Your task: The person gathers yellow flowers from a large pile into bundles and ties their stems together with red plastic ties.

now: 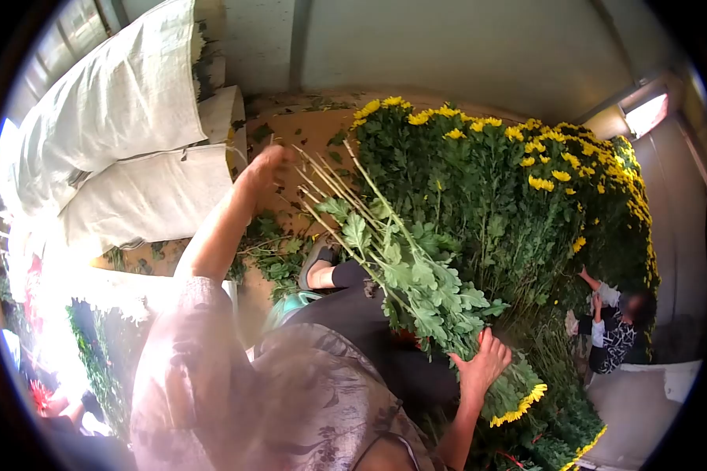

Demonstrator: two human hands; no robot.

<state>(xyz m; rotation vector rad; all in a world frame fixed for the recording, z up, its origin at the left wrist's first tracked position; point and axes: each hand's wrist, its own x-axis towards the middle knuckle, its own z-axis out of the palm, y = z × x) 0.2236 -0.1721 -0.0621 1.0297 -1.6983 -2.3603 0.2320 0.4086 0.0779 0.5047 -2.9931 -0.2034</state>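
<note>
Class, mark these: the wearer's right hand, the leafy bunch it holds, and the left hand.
Right hand point(485, 361): head view, back of the hand.
Leafy bunch point(426, 276): head view, leaves along its middle.
Left hand point(270, 166): head view, middle of hand.

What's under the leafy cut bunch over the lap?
Dark trousers show along the near side of the bunch, brown floor between its bare stems. Whatever is directly beneath the leaves is covered; can't tell.
</note>
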